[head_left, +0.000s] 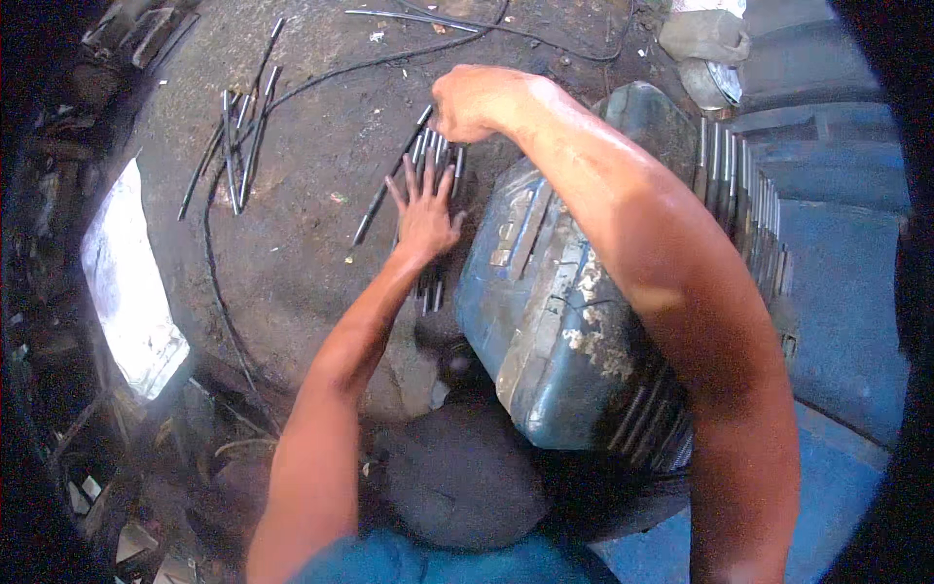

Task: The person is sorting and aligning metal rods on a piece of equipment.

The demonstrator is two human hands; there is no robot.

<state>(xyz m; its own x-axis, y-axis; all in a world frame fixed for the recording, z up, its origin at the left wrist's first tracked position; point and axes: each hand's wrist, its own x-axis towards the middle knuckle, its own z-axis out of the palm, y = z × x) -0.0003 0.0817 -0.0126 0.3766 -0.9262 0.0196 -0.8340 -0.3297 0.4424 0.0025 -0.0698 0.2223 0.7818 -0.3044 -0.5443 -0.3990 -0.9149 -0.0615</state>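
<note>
My left hand [425,209] lies flat, fingers spread, on a row of thin grey metal rods [433,156] lying side by side on the dirty ground. My right hand [465,102] reaches over from the right, its fingers closed at the far ends of the same rods. One longer rod [387,185] lies angled just left of the row. The lower ends of the rods [431,295] show below my left wrist.
A worn blue metal machine housing [555,311] sits right of the rods, under my right arm. More rods stand in a row [739,195] at its right. A loose bunch of rods [238,146] and a black cable [209,253] lie at the left. A bright opening [126,282] shows far left.
</note>
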